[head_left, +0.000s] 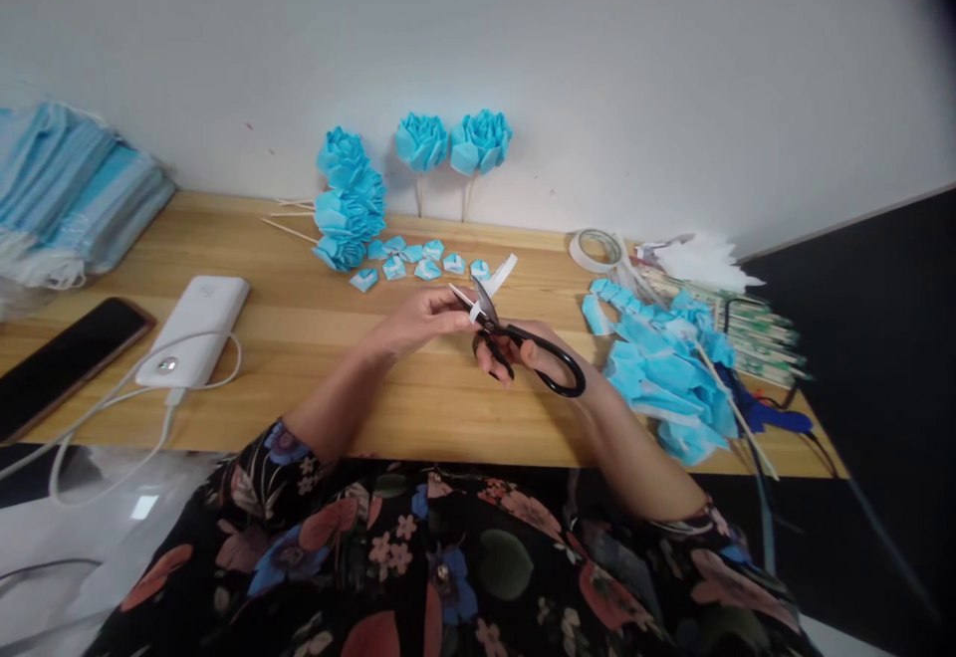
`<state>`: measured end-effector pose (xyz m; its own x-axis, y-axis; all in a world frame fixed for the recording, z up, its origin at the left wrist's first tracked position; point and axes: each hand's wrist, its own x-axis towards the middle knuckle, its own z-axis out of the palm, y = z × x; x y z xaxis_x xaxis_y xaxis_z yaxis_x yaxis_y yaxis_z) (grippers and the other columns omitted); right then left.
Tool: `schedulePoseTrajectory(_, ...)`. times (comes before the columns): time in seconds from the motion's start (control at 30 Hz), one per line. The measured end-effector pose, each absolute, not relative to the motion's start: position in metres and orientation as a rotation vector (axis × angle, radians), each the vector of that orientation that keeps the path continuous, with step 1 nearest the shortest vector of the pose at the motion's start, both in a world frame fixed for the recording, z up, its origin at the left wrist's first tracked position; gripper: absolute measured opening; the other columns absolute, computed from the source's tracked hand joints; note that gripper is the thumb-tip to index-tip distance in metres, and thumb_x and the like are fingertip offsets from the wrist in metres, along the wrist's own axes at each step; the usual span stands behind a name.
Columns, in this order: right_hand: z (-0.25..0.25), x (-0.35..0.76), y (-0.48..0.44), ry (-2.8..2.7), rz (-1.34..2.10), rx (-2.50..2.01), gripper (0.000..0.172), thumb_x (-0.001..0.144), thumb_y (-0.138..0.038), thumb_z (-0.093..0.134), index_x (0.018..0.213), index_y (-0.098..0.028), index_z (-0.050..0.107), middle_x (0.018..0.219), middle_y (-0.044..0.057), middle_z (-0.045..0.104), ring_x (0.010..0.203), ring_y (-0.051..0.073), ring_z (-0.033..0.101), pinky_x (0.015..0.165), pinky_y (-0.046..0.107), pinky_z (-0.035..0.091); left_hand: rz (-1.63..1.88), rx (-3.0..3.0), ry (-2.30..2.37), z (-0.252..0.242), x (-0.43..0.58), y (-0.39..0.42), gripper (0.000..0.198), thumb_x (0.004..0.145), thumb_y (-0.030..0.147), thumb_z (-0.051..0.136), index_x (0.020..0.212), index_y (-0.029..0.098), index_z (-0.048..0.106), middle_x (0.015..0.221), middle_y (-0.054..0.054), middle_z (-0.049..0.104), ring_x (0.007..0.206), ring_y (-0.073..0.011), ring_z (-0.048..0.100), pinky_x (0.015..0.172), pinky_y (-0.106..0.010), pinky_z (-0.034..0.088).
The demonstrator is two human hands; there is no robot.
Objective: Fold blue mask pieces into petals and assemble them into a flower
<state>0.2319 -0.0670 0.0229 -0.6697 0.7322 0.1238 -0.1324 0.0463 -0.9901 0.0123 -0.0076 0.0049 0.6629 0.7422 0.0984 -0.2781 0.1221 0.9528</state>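
Black-handled scissors (549, 356) are in my right hand (527, 338), its fingers through and around the handle loops. Their blades are parted and point up and left. My left hand (429, 321) is closed in a pinch beside the blades, on what looks like a strip of white tape (502, 274). Part of the strip lies between or against the blades, and its far end sticks out beyond them. Just past my hands, several small folded blue-and-white petals (428, 269) lie on the table. The fingertips of my left hand are partly hidden by the scissors.
Blue flowers on sticks (350, 204) lie at the back left; two more flowers (482, 142) lean on the wall. To the right are a tape roll (596, 250) and crumpled blue pieces (672, 373). Leftward are a power bank (195, 324), a phone (75, 358) and stacked masks (75, 184).
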Motion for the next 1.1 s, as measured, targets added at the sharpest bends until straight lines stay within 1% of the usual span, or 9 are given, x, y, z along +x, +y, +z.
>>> schedulePoseTrajectory(0.17, 0.027, 0.232, -0.067, -1.659, 1.729, -0.686, 0.065, 0.093, -0.067, 0.056, 0.125, -0.011, 0.064, 0.083, 0.003, 0.059, 0.056, 0.007, 0.048, 0.048, 0.021, 0.040, 0.754, 1.207, 0.477, 0.001, 0.013, -0.007, 0.049, 0.070, 0.056, 0.087, 0.096, 0.015, 0.076, 0.098, -0.008, 0.076, 0.091, -0.0185, 0.071, 0.089, -0.033, 0.055)
schedulePoseTrajectory(0.33, 0.023, 0.232, -0.068, -1.610, 1.686, -0.715, 0.058, 0.095, -0.062, 0.057, 0.122, -0.012, 0.068, 0.072, -0.003, 0.053, 0.046, 0.004, 0.039, 0.042, 0.019, 0.031, 0.776, 1.245, 0.458, -0.003, 0.014, -0.004, 0.043, 0.076, 0.053, 0.084, 0.099, 0.017, 0.078, 0.096, -0.007, 0.076, 0.088, -0.0167, 0.069, 0.088, -0.031, 0.054)
schedulePoseTrajectory(0.47, 0.020, 0.231, -0.069, -1.561, 1.680, -0.707, 0.059, 0.093, -0.062, 0.060, 0.125, -0.013, 0.068, 0.065, -0.005, 0.049, 0.042, 0.003, 0.033, 0.040, 0.019, 0.026, 0.815, 1.335, 0.517, -0.004, 0.014, 0.000, 0.037, 0.080, 0.053, 0.079, 0.088, 0.016, 0.079, 0.081, -0.005, 0.073, 0.080, -0.0153, 0.065, 0.080, -0.029, 0.052)
schedulePoseTrajectory(0.57, 0.022, 0.233, -0.072, -1.524, 1.702, -0.693, 0.061, 0.091, -0.063, 0.062, 0.125, -0.013, 0.067, 0.062, -0.007, 0.045, 0.041, 0.004, 0.031, 0.040, 0.020, 0.023, 0.888, 1.335, 0.602, -0.002, 0.015, 0.001, 0.041, 0.077, 0.056, 0.080, 0.078, 0.015, 0.076, 0.075, -0.004, 0.072, 0.072, -0.0146, 0.063, 0.072, -0.028, 0.051)
schedulePoseTrajectory(0.67, 0.025, 0.237, -0.073, -1.536, 1.719, -0.726, 0.066, 0.086, -0.068, 0.066, 0.123, -0.013, 0.067, 0.065, -0.006, 0.044, 0.043, 0.004, 0.028, 0.041, 0.021, 0.020, 0.946, 1.304, 0.673, 0.002, 0.017, 0.000, 0.040, 0.077, 0.054, 0.079, 0.074, 0.015, 0.074, 0.072, -0.004, 0.071, 0.069, -0.0142, 0.062, 0.070, -0.028, 0.051)
schedulePoseTrajectory(0.73, 0.025, 0.239, -0.073, -1.589, 1.727, -0.732, 0.071, 0.084, -0.072, 0.065, 0.123, -0.013, 0.066, 0.069, -0.005, 0.045, 0.047, 0.004, 0.029, 0.043, 0.021, 0.021, 0.969, 1.296, 0.706, 0.004, 0.018, -0.002, 0.037, 0.077, 0.052, 0.078, 0.075, 0.015, 0.073, 0.072, -0.003, 0.070, 0.067, -0.0138, 0.062, 0.070, -0.028, 0.050)
schedulePoseTrajectory(0.87, 0.023, 0.234, -0.072, -1.713, 1.780, -0.643, 0.083, 0.081, -0.080, 0.061, 0.129, -0.012, 0.062, 0.079, 0.001, 0.053, 0.064, 0.010, 0.043, 0.052, 0.023, 0.030, 1.051, 1.252, 0.756, 0.005, 0.019, -0.002, 0.034, 0.078, 0.047, 0.078, 0.070, 0.015, 0.068, 0.067, -0.001, 0.066, 0.063, -0.0117, 0.058, 0.068, -0.027, 0.048)
schedulePoseTrajectory(0.93, 0.021, 0.232, -0.073, -1.760, 1.819, -0.598, 0.084, 0.082, -0.079, 0.061, 0.132, -0.012, 0.061, 0.085, 0.003, 0.056, 0.071, 0.012, 0.047, 0.056, 0.024, 0.034, 1.098, 1.217, 0.761, 0.004, 0.018, 0.000, 0.035, 0.078, 0.047, 0.078, 0.070, 0.015, 0.066, 0.066, 0.000, 0.065, 0.062, -0.0109, 0.058, 0.067, -0.027, 0.048)
schedulePoseTrajectory(1.1, 0.017, 0.238, -0.070, -1.668, 1.770, -0.652, 0.076, 0.088, -0.075, 0.055, 0.127, -0.011, 0.062, 0.082, 0.002, 0.050, 0.061, 0.010, 0.045, 0.052, 0.024, 0.039, 1.104, 1.137, 0.704, 0.000, 0.016, 0.003, 0.037, 0.077, 0.051, 0.080, 0.074, 0.015, 0.070, 0.066, 0.000, 0.066, 0.063, -0.0109, 0.059, 0.066, -0.026, 0.047)
